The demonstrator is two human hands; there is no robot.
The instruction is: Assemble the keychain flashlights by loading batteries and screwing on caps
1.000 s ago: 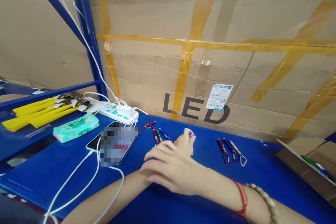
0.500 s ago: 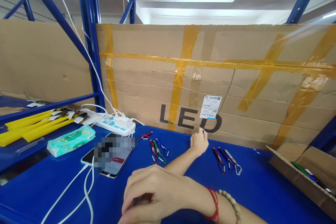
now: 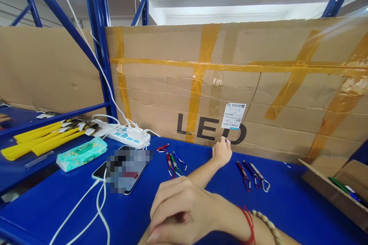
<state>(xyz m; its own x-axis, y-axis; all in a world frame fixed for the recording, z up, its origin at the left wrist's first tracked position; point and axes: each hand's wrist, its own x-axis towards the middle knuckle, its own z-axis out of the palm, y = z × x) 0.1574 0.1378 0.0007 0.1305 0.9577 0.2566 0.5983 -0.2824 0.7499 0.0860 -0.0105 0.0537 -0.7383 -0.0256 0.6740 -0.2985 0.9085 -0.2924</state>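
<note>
My left hand [image 3: 222, 152] is stretched far forward near the cardboard wall, its fingers closed. A small pale-and-purple bit shows at the fingertips; I cannot make out what it is. Close to me my right hand [image 3: 184, 210], with a red string and beads at its wrist, is curled above the left forearm, thumb and fingers together, fingertips hidden. Left of the far hand lie carabiner pens: a red one [image 3: 163, 147] apart, then red [image 3: 169, 164], green [image 3: 175, 164] and blue [image 3: 180, 160]. To its right lie red [image 3: 243, 175], dark purple [image 3: 251, 173] and silver [image 3: 259, 176] ones.
A phone [image 3: 135, 172] with white cables and a power strip [image 3: 126, 136] occupy the left. Near them lie a green tissue pack [image 3: 82, 154] and yellow rods [image 3: 54, 140]. An open cardboard box [image 3: 330, 191] with pens stands right. Taped cardboard [image 3: 161, 95] closes the back.
My right hand has shifted right and slightly down over the left forearm. My left hand stays near the cardboard, still closed. The whole view has turned slightly; the pens lie as before.
</note>
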